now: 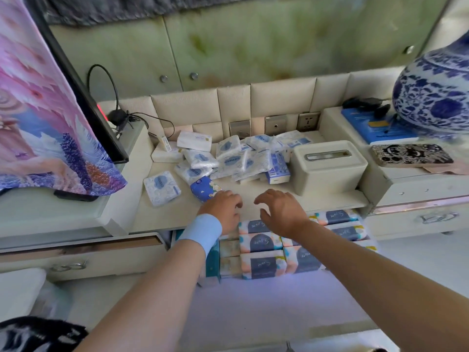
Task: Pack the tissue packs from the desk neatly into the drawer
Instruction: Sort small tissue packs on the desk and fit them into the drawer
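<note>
Tissue packs (243,156) lie in a loose pile at the far centre of the desk (165,212), left of the tissue box (327,166). One blue floral pack (204,188) sits nearer, touching the left hand (223,207), whose fingers are curled and grasp nothing. The right hand (281,209) hovers with fingers spread and empty. The drawer (269,252) below already holds larger packs in rows. Judged light, soft and slippery-wrapped: pinch across the short sides

Loose heap of small white-and-blue plastic tissue packs (238,156) sits jumbled at the back of the cream desk (317,199), one blue floral pack (203,188) nearer the front. Open drawer (212,262) below holds bigger pastel packs (261,265) lined in rows.
</note>
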The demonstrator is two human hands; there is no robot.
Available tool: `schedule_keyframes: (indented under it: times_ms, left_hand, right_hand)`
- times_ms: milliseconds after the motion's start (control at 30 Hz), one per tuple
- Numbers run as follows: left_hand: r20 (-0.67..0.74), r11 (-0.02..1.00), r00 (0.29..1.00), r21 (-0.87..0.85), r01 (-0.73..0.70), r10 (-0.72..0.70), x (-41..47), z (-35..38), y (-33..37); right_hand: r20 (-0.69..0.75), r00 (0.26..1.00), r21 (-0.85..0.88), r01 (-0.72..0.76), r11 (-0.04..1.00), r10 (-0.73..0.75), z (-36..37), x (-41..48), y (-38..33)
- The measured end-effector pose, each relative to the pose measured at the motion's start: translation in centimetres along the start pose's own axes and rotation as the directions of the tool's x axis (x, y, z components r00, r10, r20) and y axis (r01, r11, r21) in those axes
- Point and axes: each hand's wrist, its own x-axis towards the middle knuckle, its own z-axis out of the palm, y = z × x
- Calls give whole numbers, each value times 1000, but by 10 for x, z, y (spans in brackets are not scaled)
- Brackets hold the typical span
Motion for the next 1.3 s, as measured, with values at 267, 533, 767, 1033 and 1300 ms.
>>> schedule_keyframes:
  times_ms: [267, 533, 767, 1033, 1300]
  left_hand:
    - [64, 911, 911, -33, 410, -408, 24, -17, -47]
    - [39, 848, 937, -415, 330, -346, 45, -9, -67]
    - [175, 532, 845, -708, 465, -506, 56, -3, -76]
    - [163, 462, 874, -796, 391, -458, 71, -8, -70]
    - [79, 549, 915, -778, 305, -396, 77, -32, -42]
  right_hand:
    - [285, 946, 128, -199, 972, 156, -14, 51, -18]
    - [449, 872, 400, -389, 830, 192, 24, 101, -48]
    - [509, 804, 672, -595, 441, 308, 48, 117, -49]
    - [301, 895, 629, -446, 636, 330, 30, 114, -48]
    - [-85, 890, -237, -455, 859, 448, -26, 121, 18]
